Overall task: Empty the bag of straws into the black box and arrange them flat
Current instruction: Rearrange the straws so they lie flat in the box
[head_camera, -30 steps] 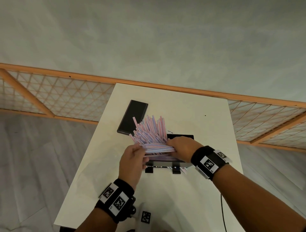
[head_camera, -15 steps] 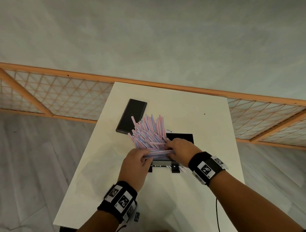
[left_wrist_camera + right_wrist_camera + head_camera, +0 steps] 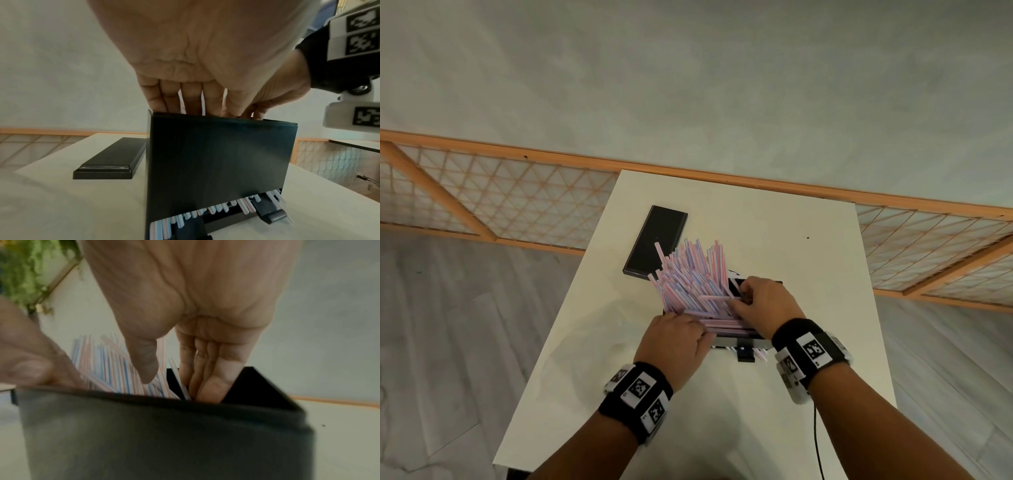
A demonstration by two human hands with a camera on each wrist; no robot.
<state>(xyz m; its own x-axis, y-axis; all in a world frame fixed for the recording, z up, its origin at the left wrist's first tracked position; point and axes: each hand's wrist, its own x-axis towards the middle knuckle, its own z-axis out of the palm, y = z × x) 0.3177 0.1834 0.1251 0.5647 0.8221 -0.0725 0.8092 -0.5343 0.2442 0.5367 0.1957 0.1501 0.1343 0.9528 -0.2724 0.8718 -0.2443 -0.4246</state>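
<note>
The black box stands near the middle of the table, its dark front wall filling the left wrist view. Pink, blue and white straws fan up and to the left out of its top; more straw ends poke out of a slot at its base. My left hand is at the near left rim, its straight fingers reaching down into the box onto the straws. My right hand is over the right part, fingers straight inside the box beside the straws, thumb apart. No bag is in view.
The flat black lid lies on the white table to the far left of the box, partly under the fanned straws. A thin black cable hangs by the right forearm. An orange lattice rail runs behind the table.
The sideways bundle both hands held has gone down into the box. My right hand has shifted toward the far right of the opening; my left hand has slid to the near rim.
</note>
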